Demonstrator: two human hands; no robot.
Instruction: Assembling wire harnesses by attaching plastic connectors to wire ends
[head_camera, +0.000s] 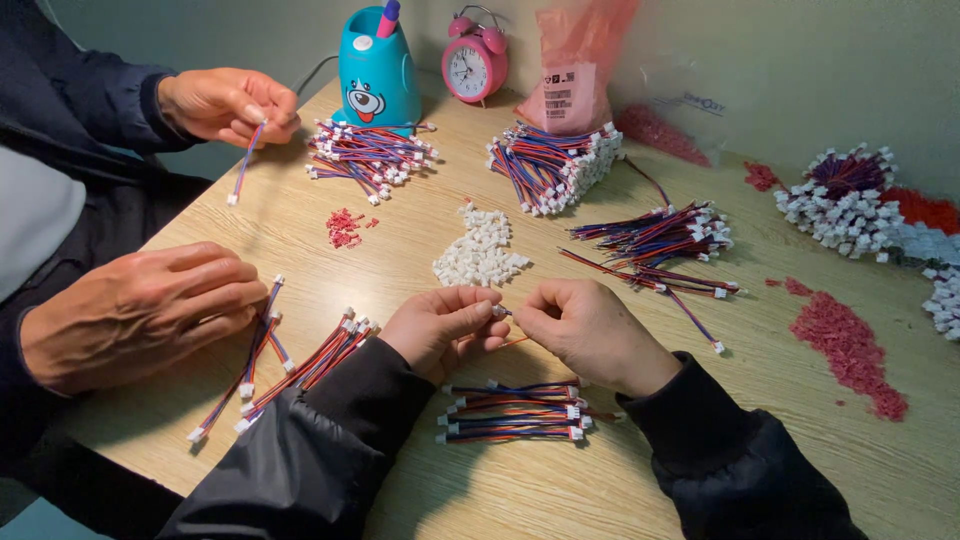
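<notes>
My left hand (440, 325) and my right hand (585, 330) meet over the wooden table (620, 480), fingertips pinched together on one small white connector (497, 311) with a thin red wire. Just below my hands lies a short row of finished red-and-blue wire leads (515, 410) with white plugs. A loose heap of white connectors (478, 250) sits just beyond my hands. Another bunch of wire leads (320, 360) lies by my left sleeve.
A co-worker's hands are at the left: one (140, 310) rests on leads, the other (225, 105) holds a lead. Wire bundles (550, 165), red pieces (850, 345), a blue dog-faced holder (375, 70), a pink alarm clock (474, 62) and a pink bag (575, 70) stand behind.
</notes>
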